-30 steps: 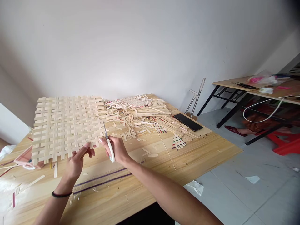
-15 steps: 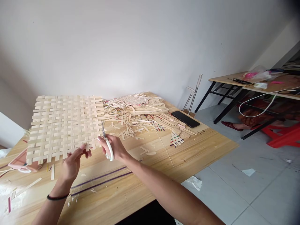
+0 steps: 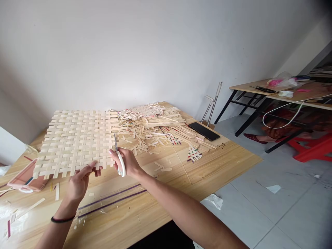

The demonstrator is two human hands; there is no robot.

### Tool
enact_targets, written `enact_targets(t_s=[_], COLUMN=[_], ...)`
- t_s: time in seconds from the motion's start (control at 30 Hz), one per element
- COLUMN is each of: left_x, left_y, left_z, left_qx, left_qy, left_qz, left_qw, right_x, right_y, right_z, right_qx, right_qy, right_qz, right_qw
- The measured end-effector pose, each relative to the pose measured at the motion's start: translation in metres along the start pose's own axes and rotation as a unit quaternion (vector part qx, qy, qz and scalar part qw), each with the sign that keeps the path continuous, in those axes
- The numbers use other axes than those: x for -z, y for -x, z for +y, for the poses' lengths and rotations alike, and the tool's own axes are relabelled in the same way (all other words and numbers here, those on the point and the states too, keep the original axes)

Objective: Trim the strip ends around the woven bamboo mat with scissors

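A woven mat (image 3: 75, 141) of pale flat strips is held tilted above the table. My left hand (image 3: 83, 178) pinches its near edge between thumb and fingers. In my right hand (image 3: 127, 160) is a pair of scissors (image 3: 121, 164) with white handles. The blades point away from me, beside the mat's right edge, where short strip ends stick out. Whether a strip lies between the blades I cannot tell. Two dark purple strips (image 3: 111, 205) lie on the table in front of my hands.
Cut scraps and loose strips (image 3: 141, 138) heap up behind my right hand. A black phone (image 3: 204, 131) and a small coloured woven piece (image 3: 194, 154) lie to the right. At left stands a pink basket (image 3: 24, 178). Another table (image 3: 249, 88), with a person's foot below, is far right.
The mat has shifted slightly right and its far edge has dropped a little, so it lies flatter. Both hands stay nearly in place, with the same holds.
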State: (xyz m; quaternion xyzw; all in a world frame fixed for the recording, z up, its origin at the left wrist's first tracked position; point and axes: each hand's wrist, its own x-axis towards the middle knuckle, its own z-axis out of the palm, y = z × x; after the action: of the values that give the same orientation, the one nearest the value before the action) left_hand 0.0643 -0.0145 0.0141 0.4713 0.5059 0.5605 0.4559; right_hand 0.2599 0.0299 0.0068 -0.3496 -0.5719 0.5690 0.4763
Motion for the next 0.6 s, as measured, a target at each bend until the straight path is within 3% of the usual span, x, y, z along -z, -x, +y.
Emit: enact_targets(t_s=[0.6], left_x=[-0.0009], left_y=[0.0005], left_z=[-0.0019], left_qx=[0.001], left_qy=[0.012], left_qz=[-0.028], left_qw=[1.000], right_x=[-0.0070], right_y=[0.0069], right_z=[-0.0028], right_qx=[0.012], right_qy=[0.036], right_qz=[0.053], right_qw=[0.998])
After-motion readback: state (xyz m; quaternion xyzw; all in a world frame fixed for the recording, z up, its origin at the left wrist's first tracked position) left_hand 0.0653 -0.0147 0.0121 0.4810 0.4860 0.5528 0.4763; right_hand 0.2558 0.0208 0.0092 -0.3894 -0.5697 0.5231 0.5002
